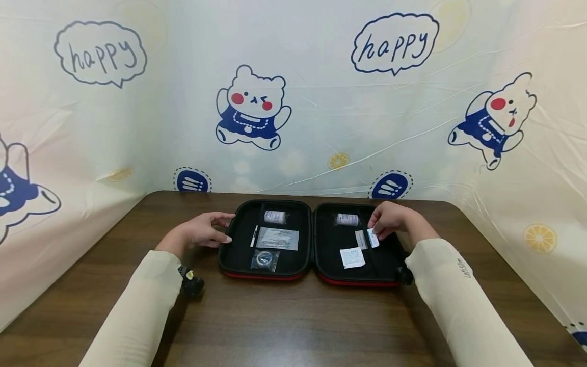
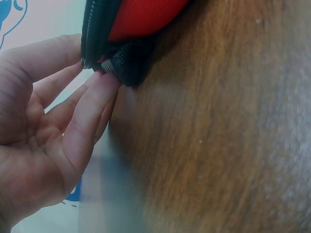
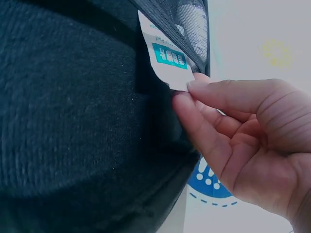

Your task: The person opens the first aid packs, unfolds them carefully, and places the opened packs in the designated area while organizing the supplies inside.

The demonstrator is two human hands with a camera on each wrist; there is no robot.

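An unfolded zippered case [image 1: 293, 262], black inside and red outside, lies on the table with both halves facing up. My left hand [image 1: 204, 230] holds its left rim; in the left wrist view, thumb and fingers meet at the zipper beside a black fabric loop [image 2: 129, 63]. Over the right half, my right hand [image 1: 390, 220] pinches a small white packet [image 1: 373, 238] between thumb and index finger. The right wrist view shows a green printed label on this packet [image 3: 170, 56], whose upper part goes behind a black strap [image 3: 165, 24].
The left half holds a wrapped white roll [image 1: 275, 217], a flat packet [image 1: 277, 238], a thin white stick [image 1: 254, 236] and a bagged ring-shaped roll [image 1: 264, 260]. In the right half are another wrapped roll [image 1: 347, 219], a narrow packet [image 1: 361, 239] and a square white packet [image 1: 352, 258].
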